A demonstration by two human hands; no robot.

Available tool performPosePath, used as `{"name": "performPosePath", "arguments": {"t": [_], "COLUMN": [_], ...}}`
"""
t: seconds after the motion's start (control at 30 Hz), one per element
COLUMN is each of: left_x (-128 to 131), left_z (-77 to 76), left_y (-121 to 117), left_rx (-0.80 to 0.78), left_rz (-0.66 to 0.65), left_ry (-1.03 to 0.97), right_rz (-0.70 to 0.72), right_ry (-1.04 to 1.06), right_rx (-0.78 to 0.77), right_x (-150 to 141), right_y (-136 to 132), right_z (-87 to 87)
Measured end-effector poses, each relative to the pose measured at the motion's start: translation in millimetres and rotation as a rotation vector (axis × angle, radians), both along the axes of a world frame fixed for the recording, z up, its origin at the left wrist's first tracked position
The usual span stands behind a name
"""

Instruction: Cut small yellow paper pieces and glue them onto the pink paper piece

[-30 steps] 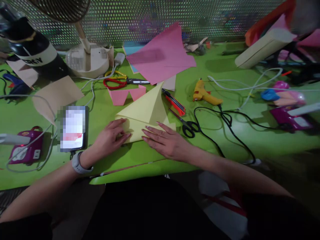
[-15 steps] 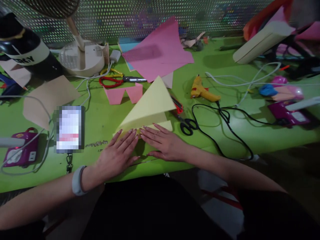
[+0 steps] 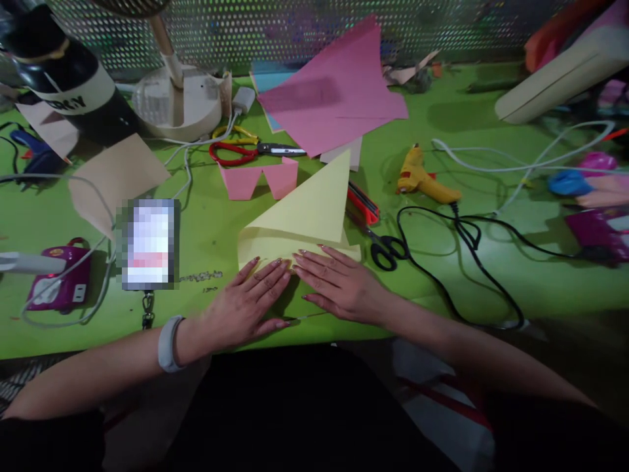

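A folded sheet of yellow paper (image 3: 304, 213) lies on the green table in front of me, one pointed flap rising off the surface toward the back. My left hand (image 3: 253, 298) rests with fingers stretched out on the sheet's near edge. Beside it, my right hand (image 3: 339, 282) also lies flat, its fingertips pressing the same folded edge. The two hands nearly touch at the index fingers, and they cover part of the near fold. Just right of the paper are black-handled scissors (image 3: 388, 252) and a red utility knife (image 3: 364, 204).
A pink paper cutout (image 3: 260, 180) and red-and-yellow scissors (image 3: 236, 152) lie behind the yellow sheet. Farther back are large pink paper (image 3: 339, 98) and a fan base (image 3: 179, 108). A phone (image 3: 151, 246) is at left, a yellow glue gun (image 3: 425, 177) with its black cord at right.
My left hand has gone from curled fingers at the paper's left edge to lying flat beside my right hand. The raised flap has shifted shape. The whole view has swung slightly.
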State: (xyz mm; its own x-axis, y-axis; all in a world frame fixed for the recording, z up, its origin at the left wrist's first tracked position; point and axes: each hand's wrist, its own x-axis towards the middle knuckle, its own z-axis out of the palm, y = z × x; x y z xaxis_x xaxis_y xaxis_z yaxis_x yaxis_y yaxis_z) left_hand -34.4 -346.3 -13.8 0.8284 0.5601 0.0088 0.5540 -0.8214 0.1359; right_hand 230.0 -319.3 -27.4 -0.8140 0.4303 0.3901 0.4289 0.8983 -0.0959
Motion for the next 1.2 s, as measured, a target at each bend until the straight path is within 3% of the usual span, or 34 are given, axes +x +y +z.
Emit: {"name": "performPosePath", "arguments": {"t": [0.3, 0.73, 0.83, 1.0, 1.2], "left_x": [-3.5, -3.5, -5.6, -12.1, -12.5], "left_z": [-4.2, 2.6, 7.3, 14.1, 18.6], "left_y": [2.2, 4.5, 7.3, 27.7, 42.2], "left_rx": [-0.021, -0.007, -0.064, -0.263, -0.410], "left_rz": [-0.046, -0.023, 0.080, 0.386, 0.407], "left_ry": [-0.082, -0.201, -0.296, -0.458, -0.421], "right_rz": [0.028, 0.054, 0.080, 0.061, -0.224], "right_ry": [0.069, 0.003, -0.016, 0.008, 0.141], "right_rx": [0.050, -0.109, -0.179, -0.237, -0.277], "right_x": [1.6, 10.5, 12.2, 12.4, 7.0], "right_y": [3.3, 4.1, 6.1, 7.5, 14.1], "right_z": [-2.7, -6.8, -3.4, -1.6, 3.0]}}
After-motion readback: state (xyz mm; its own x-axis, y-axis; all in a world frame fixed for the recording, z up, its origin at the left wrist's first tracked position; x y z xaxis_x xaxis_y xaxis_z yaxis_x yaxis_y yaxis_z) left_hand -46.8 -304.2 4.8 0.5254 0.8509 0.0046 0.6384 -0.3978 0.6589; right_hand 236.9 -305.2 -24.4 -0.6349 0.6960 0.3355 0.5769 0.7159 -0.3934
